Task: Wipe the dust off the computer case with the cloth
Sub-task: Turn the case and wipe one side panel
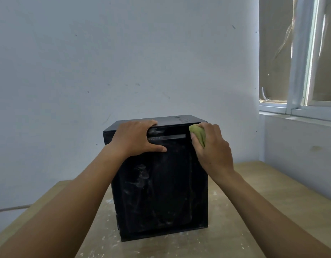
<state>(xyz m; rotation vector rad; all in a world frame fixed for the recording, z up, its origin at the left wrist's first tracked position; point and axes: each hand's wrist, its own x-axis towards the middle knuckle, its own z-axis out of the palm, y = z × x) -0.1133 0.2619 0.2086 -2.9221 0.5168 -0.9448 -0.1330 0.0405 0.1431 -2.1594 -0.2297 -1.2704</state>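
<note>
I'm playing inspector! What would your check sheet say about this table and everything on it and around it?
Surface: tan table, dusty, with pale specks and smears.
Job's things: black computer case stands upright on the table, with dust smears on its near face; green cloth is bunched against its upper right edge.
Clutter: nothing seen.
Hands: left hand rests on the case's top left, thumb spread on the near face; right hand grips the cloth.
Cables: a thin tan line low on the left may be a cord; cannot tell.
Surroundings: pale wall behind, window to the right.
</note>
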